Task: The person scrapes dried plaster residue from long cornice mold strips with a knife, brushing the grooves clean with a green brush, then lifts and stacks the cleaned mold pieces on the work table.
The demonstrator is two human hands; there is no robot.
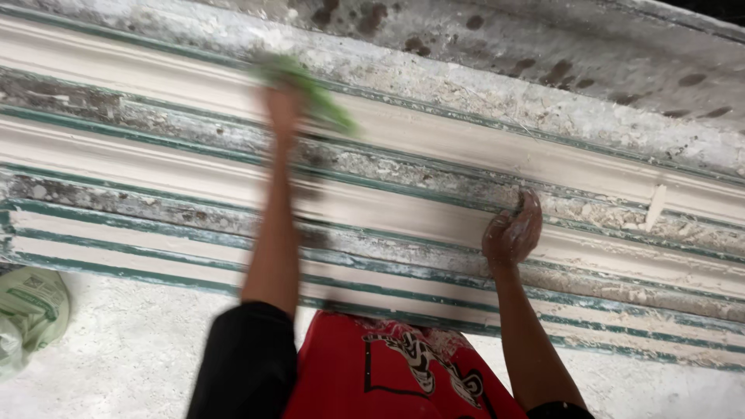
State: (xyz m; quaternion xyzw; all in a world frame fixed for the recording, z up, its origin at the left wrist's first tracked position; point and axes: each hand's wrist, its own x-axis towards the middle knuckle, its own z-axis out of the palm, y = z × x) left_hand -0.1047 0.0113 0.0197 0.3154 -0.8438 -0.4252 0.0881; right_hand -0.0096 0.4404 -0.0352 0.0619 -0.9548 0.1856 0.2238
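Note:
My left hand (282,105) reaches far out and grips a green scrubbing pad (314,95), blurred by motion, pressed on a long white moulded strip (140,85). My right hand (513,230), dusted white, is curled with its fingers resting against the edge of a nearer white strip (403,213). Several such long white mouldings lie side by side in green-edged grey forms (93,116), running from left to right across the view.
A pale green and white sack (29,310) lies at the lower left on the dusty white floor (132,349). A stained grey surface (559,70) runs along the top. My red shirt (388,372) fills the bottom middle.

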